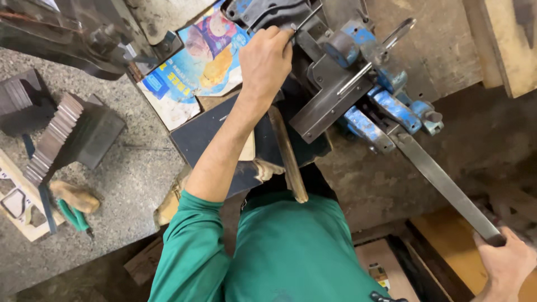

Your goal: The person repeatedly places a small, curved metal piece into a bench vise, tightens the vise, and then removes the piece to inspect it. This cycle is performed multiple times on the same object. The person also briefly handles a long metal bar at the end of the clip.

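Note:
My left hand (267, 58) reaches forward and pinches a thin metal rod (309, 18) at the top of a blue and grey bench press machine (358, 84). My right hand (506, 263), at the lower right corner, is closed around the end of the machine's long steel lever (442, 182). The lever runs diagonally from the blue body down to that hand. A flat grey steel plate (330, 100) lies on the machine beside my left wrist. I wear a green long-sleeved shirt (279, 251).
A wooden hammer handle (288, 156) lies under my left forearm on a dark board (204, 134). Stacks of bent metal pieces (53, 137) sit on the grey stone surface at left, with green-handled pliers (72, 215) close by. A colourful printed sheet (196, 67) lies behind. Cardboard boxes (442, 251) stand at lower right.

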